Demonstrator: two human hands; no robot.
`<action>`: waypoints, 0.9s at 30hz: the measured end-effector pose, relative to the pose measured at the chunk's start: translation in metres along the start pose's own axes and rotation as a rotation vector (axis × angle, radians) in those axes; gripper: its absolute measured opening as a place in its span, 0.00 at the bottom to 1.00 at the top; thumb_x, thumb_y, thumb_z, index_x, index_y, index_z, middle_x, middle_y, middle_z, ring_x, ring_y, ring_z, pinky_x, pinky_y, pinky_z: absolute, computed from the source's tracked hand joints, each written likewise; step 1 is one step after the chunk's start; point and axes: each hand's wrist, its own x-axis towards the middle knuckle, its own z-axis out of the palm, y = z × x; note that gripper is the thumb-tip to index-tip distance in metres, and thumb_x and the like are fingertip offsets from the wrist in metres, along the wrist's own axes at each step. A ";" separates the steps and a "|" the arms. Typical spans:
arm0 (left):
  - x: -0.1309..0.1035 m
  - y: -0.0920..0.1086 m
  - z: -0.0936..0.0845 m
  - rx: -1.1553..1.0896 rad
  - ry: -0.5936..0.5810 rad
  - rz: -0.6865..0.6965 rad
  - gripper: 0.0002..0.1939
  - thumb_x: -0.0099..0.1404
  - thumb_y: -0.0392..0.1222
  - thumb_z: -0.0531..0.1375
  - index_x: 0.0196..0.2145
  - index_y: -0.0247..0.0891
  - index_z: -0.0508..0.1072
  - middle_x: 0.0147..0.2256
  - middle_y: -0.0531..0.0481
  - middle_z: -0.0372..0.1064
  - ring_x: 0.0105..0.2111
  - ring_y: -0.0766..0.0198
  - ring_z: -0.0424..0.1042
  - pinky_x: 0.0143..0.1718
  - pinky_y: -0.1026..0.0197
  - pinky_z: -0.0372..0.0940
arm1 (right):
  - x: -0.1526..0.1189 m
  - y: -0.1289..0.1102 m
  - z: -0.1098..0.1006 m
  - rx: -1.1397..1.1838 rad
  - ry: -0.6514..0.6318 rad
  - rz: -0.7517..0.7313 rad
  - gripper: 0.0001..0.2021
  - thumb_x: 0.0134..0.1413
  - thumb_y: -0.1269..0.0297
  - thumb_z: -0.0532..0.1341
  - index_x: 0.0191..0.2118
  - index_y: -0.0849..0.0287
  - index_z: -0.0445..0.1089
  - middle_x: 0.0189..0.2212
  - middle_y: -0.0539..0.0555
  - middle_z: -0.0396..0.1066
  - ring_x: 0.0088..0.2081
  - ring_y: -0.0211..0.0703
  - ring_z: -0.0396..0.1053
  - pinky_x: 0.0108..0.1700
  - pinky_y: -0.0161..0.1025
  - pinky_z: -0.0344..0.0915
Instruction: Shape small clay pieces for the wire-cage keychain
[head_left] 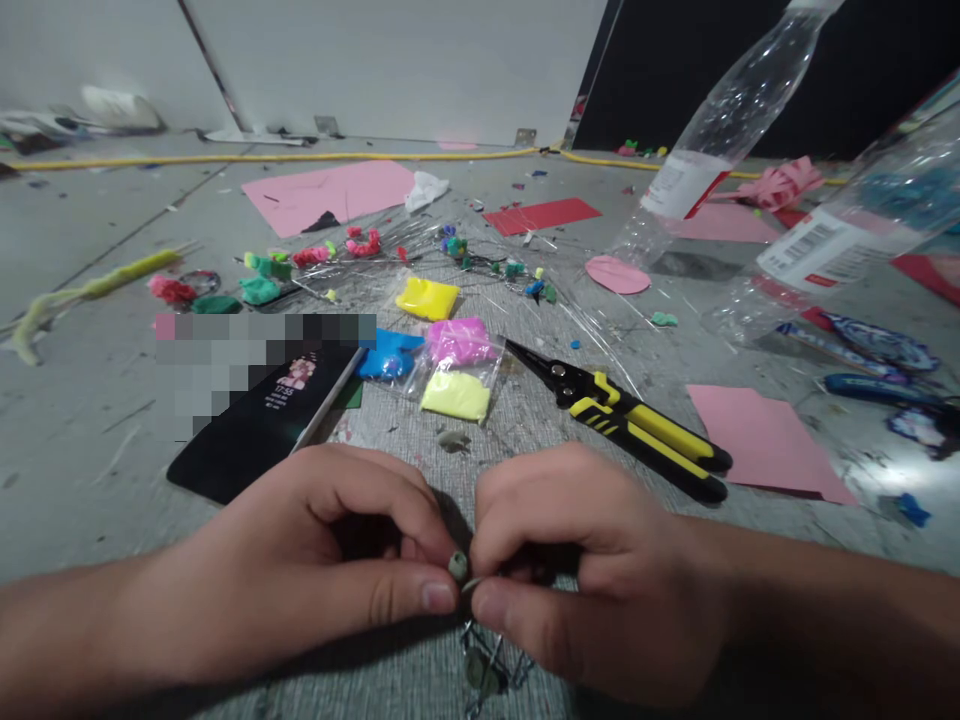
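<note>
In the head view, my left hand pinches a small grey-green lump of clay between thumb and forefinger. My right hand is closed beside it, its thumb and forefinger on a thin grey-green strand. The two sets of fingertips almost meet. Just below them, another grey-green lump lies among thin shiny wires, partly hidden by my right hand. Beyond my hands sits a small grey-green scrap. Packets of yellow clay, blue clay, pink clay and pale yellow clay lie farther off.
Black-and-yellow pliers lie to the right, near pink paper. A dark phone is at left. Two clear plastic bottles, a nearer bottle and a farther bottle, stand right. Colourful clay pieces and wires lie behind.
</note>
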 end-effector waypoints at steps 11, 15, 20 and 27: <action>-0.002 0.000 0.001 0.012 -0.025 0.012 0.05 0.67 0.38 0.71 0.32 0.37 0.82 0.29 0.50 0.80 0.29 0.63 0.79 0.31 0.66 0.73 | 0.001 0.001 0.002 -0.037 0.004 -0.020 0.09 0.60 0.72 0.64 0.28 0.60 0.70 0.23 0.46 0.66 0.24 0.31 0.63 0.27 0.29 0.61; -0.003 -0.001 0.002 0.008 -0.034 0.059 0.06 0.67 0.38 0.71 0.32 0.38 0.81 0.29 0.50 0.79 0.29 0.63 0.78 0.31 0.65 0.73 | -0.001 0.002 0.006 -0.068 0.025 -0.091 0.09 0.61 0.71 0.62 0.29 0.58 0.67 0.23 0.46 0.66 0.24 0.32 0.63 0.27 0.30 0.62; -0.003 -0.004 0.002 -0.004 -0.058 0.077 0.06 0.67 0.38 0.71 0.32 0.38 0.81 0.30 0.50 0.79 0.30 0.64 0.78 0.32 0.66 0.72 | -0.002 0.002 0.009 -0.094 0.030 -0.152 0.09 0.60 0.73 0.61 0.28 0.57 0.66 0.23 0.46 0.63 0.24 0.34 0.60 0.26 0.33 0.59; -0.003 -0.001 0.002 0.052 -0.024 0.104 0.03 0.69 0.35 0.68 0.35 0.39 0.81 0.31 0.50 0.80 0.31 0.63 0.79 0.34 0.65 0.73 | -0.004 0.004 0.010 -0.124 0.047 -0.193 0.11 0.66 0.64 0.62 0.30 0.57 0.67 0.23 0.47 0.65 0.24 0.34 0.63 0.27 0.34 0.61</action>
